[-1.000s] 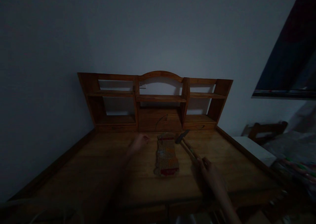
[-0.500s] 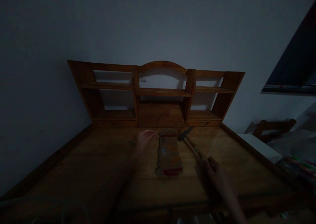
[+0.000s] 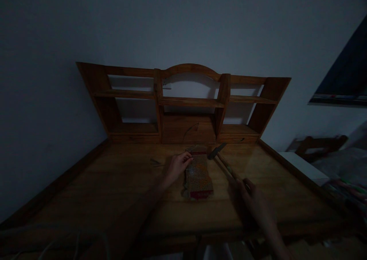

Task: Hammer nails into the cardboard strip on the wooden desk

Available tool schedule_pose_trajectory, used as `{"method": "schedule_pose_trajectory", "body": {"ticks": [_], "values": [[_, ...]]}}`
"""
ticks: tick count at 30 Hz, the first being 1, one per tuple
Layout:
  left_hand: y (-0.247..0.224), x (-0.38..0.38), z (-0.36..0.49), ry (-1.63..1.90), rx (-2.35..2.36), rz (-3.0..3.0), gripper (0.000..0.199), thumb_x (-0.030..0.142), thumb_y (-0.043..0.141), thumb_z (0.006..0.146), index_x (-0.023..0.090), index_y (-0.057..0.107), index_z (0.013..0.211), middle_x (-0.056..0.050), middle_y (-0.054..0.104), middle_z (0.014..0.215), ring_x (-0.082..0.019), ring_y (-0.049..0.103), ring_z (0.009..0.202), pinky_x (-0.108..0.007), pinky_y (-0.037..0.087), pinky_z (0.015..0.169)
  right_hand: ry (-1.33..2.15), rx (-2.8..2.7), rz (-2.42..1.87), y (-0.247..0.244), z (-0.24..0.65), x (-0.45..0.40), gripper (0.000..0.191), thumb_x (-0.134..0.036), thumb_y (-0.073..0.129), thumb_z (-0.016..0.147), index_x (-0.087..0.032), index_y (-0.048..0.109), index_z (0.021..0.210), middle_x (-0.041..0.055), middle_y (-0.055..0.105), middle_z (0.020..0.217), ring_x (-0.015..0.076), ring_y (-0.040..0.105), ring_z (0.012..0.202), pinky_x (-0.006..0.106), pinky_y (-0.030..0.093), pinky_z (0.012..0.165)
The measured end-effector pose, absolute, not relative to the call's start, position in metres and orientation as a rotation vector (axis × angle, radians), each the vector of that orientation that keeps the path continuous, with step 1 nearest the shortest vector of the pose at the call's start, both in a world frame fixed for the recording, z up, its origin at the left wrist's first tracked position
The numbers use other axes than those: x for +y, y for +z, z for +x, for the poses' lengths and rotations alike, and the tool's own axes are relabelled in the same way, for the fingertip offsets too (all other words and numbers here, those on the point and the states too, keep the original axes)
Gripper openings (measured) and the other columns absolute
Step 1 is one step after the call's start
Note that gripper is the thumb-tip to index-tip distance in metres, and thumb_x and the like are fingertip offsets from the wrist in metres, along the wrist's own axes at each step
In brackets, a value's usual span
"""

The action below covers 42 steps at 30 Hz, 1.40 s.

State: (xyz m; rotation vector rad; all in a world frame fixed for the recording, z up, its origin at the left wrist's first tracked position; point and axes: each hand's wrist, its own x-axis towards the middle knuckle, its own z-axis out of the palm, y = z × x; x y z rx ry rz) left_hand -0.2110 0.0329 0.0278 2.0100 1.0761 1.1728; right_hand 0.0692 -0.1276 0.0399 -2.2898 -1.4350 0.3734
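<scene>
My right hand (image 3: 254, 199) is wrapped round the wooden handle of a hammer (image 3: 226, 166). The dark head of the hammer lies low over the desk, just right of a worn piece of cardboard (image 3: 200, 176) with red ends and orange marks. Over the upper left edge of the cardboard is my left hand (image 3: 179, 164), its thumb and fingers pinched together; whatever small thing is between them is too dark to make out. Left of that hand, some thin dark pieces (image 3: 155, 162), perhaps nails, lie on the desk.
The wooden desk (image 3: 114, 191) has a raised rim on both sides. A wooden shelf unit (image 3: 189, 101) stands along its back against the wall. To the right are a white surface (image 3: 304, 167) and a wooden chair back (image 3: 321, 145).
My left hand has moved right, from beside the cardboard to over its upper left part. The hammer and my right hand have hardly moved. The view has shifted slightly.
</scene>
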Motion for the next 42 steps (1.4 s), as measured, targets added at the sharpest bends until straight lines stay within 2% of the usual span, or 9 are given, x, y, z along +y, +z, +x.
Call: {"method": "schedule_pose_trajectory", "body": {"ticks": [4,9,13,18,22,27,37,42], "values": [[0.033,0.028,-0.210,1.132,1.113,2.061,0.014,0.032,0.059,0.082,0.021,0.067,0.084,-0.001,0.070,0.079,-0.014,0.064,0.071,-0.022,0.048,0.065,0.362,-1.439,-2.307,0.040,0.069,-0.128,0.065,-0.068,0.022,0.088,-0.025,0.054,0.124,0.0130,0.070,0.097,0.0285,0.067,0.090,0.035,0.046,0.073],[0.020,0.033,-0.210,1.157,1.095,1.958,0.018,0.038,0.063,0.079,0.021,0.068,0.082,-0.001,0.071,0.080,-0.016,0.066,0.074,-0.022,0.050,0.067,0.327,-1.434,-2.303,0.041,0.067,-0.130,0.065,-0.067,0.021,0.088,-0.023,0.058,0.117,0.0128,0.071,0.091,0.0292,0.067,0.087,0.034,0.045,0.070],[0.006,0.044,-0.208,1.184,1.076,1.839,0.021,0.040,0.066,0.075,0.020,0.069,0.078,-0.002,0.072,0.078,-0.017,0.067,0.073,-0.024,0.052,0.065,0.286,-1.431,-2.235,0.043,0.063,-0.135,0.059,-0.066,0.025,0.088,-0.025,0.060,0.111,0.0093,0.071,0.090,0.0272,0.067,0.086,0.032,0.045,0.069],[0.003,0.050,-0.206,1.215,1.098,1.803,0.018,0.037,0.069,0.072,0.020,0.069,0.076,-0.003,0.072,0.076,-0.017,0.068,0.070,-0.024,0.051,0.063,0.192,-1.441,-2.126,0.063,0.050,-0.147,0.055,-0.066,0.024,0.089,-0.029,0.059,0.113,0.0056,0.072,0.095,0.0261,0.066,0.087,0.029,0.043,0.064],[0.008,0.046,-0.206,1.208,1.105,1.805,0.019,0.036,0.069,0.072,0.018,0.070,0.077,-0.004,0.073,0.075,-0.017,0.068,0.070,-0.024,0.051,0.061,-0.088,-1.581,-2.169,0.092,0.034,-0.155,0.053,-0.064,0.026,0.090,-0.029,0.059,0.113,0.0056,0.073,0.083,0.0271,0.067,0.073,0.029,0.037,0.056],[0.012,0.042,-0.206,1.218,1.102,1.871,0.017,0.034,0.068,0.073,0.018,0.071,0.076,-0.004,0.073,0.074,-0.018,0.068,0.068,-0.024,0.049,0.060,-0.416,-1.717,-2.195,0.114,0.015,-0.160,0.045,-0.058,0.030,0.093,-0.031,0.058,0.115,0.0049,0.073,0.081,0.0255,0.067,0.065,0.029,0.030,0.051],[0.011,0.044,-0.205,1.180,1.122,1.881,0.018,0.035,0.069,0.072,0.018,0.072,0.074,-0.004,0.073,0.073,-0.018,0.067,0.068,-0.023,0.048,0.058,-0.342,-1.893,-2.257,0.100,0.000,-0.158,0.036,-0.051,0.030,0.095,-0.031,0.057,0.109,0.0047,0.073,0.084,0.0228,0.067,0.061,0.028,0.025,0.048],[0.004,0.048,-0.203,1.202,1.125,1.841,0.018,0.034,0.069,0.072,0.017,0.073,0.074,-0.005,0.073,0.073,-0.019,0.067,0.068,-0.025,0.049,0.060,-0.417,-1.807,-2.252,0.104,-0.004,-0.163,0.038,-0.054,0.029,0.095,-0.030,0.057,0.103,0.0042,0.072,0.074,0.0242,0.066,0.059,0.029,0.022,0.047]]}}
